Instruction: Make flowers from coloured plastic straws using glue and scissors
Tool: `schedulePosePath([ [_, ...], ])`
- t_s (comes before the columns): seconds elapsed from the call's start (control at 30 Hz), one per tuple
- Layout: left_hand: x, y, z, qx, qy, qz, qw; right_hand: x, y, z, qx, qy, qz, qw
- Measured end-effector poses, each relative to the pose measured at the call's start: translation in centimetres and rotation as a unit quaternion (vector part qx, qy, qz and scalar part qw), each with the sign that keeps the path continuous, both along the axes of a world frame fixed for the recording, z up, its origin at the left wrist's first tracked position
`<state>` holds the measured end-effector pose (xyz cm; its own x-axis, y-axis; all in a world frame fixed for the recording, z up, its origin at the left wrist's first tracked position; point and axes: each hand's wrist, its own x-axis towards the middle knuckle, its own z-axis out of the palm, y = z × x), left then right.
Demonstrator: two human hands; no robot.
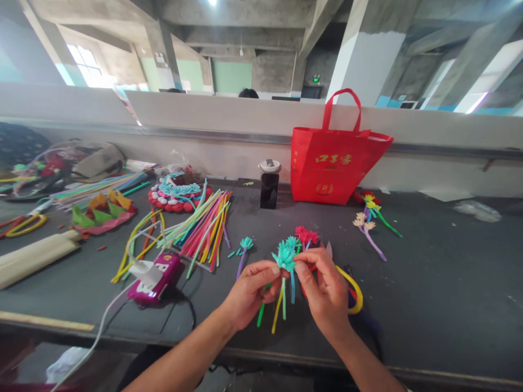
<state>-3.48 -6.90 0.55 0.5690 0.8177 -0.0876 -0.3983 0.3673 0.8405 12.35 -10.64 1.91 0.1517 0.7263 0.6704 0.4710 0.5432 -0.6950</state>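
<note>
Above the table's front part, my left hand (254, 288) is closed under the head of a turquoise craft flower (285, 255), thumb and forefinger at its base. My right hand (327, 286) pinches at the right side of the same flower head; its fingertips touch the petals. Below the hands show a pale green stem (284, 299), a yellow stem (277, 313) and a blue stem (293, 288); which flower each belongs to is partly hidden. A red flower (306, 236) lies just behind. To the left lies a smaller turquoise flower (245, 244) on a purple stem, with loose turquoise pieces beside it.
Coloured craft stems (208, 228) lie fanned at left, near a magenta box (157, 280) with a white plug and cable. A phone (269, 190) leans upright before a red bag (339, 163). Finished-looking flowers (370, 218) lie at right. Yellow scissor handles (354, 291) show beside my right hand.
</note>
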Motion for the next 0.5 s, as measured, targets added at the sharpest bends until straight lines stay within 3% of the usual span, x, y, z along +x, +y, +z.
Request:
schedulePosePath([
  [0.5,0.12,0.06,-0.06,-0.022,-0.048,-0.03,0.998,-0.24,0.19,0.23,0.003,-0.033,0.003,0.999],
])
